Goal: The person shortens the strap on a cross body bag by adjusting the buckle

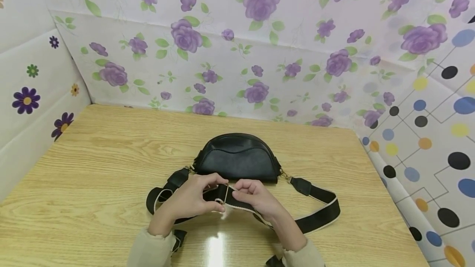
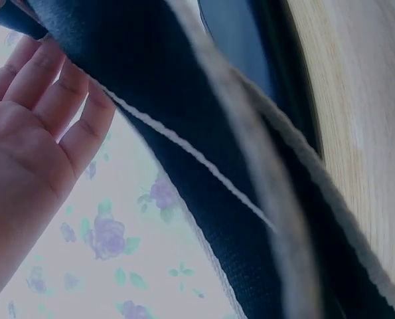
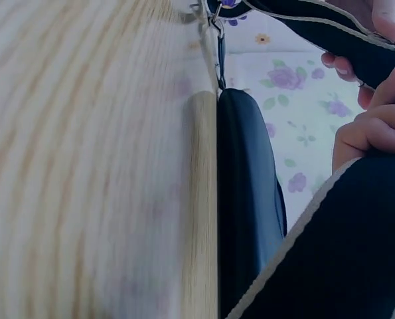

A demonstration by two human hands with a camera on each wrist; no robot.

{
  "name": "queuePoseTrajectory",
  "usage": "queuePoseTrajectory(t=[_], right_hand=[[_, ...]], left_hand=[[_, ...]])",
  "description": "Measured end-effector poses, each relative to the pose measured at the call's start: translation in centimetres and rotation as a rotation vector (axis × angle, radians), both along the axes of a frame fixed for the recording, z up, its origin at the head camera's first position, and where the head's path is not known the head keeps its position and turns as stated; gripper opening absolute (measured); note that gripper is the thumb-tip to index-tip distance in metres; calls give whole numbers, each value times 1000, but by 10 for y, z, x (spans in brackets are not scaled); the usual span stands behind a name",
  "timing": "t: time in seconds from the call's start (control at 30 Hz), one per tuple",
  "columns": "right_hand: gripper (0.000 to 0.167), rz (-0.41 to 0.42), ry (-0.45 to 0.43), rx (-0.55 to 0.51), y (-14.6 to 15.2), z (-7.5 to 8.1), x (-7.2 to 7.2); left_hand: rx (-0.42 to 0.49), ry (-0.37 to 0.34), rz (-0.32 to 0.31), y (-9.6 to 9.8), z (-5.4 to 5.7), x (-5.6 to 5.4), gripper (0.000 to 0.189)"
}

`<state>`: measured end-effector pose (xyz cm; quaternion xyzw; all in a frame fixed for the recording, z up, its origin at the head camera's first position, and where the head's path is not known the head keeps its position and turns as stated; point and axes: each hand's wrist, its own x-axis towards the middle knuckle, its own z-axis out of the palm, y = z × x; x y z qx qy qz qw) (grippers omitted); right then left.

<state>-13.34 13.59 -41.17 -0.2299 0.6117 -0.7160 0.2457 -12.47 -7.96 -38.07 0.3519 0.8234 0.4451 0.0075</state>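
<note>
A black half-moon bag [image 1: 237, 158] sits on the table with its wide black strap [image 1: 319, 219], edged in cream, looped in front of it. My left hand [image 1: 191, 199] holds the strap at a thin metal slide buckle [image 1: 226, 194], fingers at the upper edge and thumb at the lower. Just right of the buckle, my right hand [image 1: 259, 199] pinches the strap between thumb and curled fingers. Seen from the left wrist, the strap [image 2: 204, 166] crosses close before the camera. In the right wrist view the bag [image 3: 247, 179] lies beyond the hands.
The wooden table [image 1: 92, 184] has a back edge against a floral wall covering [image 1: 222, 52]. A dotted covering [image 1: 438, 155] hangs at the right. Metal clasps [image 1: 285, 175] join the strap to the bag. Dark pieces [image 1: 179, 238] show at both sleeves.
</note>
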Motion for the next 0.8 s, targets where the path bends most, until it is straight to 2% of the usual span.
queuePoseTrajectory(t=[0.13, 0.23, 0.8], right_hand=[[9, -1, 24, -8, 1, -2, 0], [10, -7, 47, -10, 2, -3, -1], [11, -11, 92, -23, 0, -3, 1]], left_hand=[[30, -67, -38, -1, 0, 0, 46], [51, -88, -63, -2, 1, 0, 43], [90, -84, -93, -2, 1, 0, 34]])
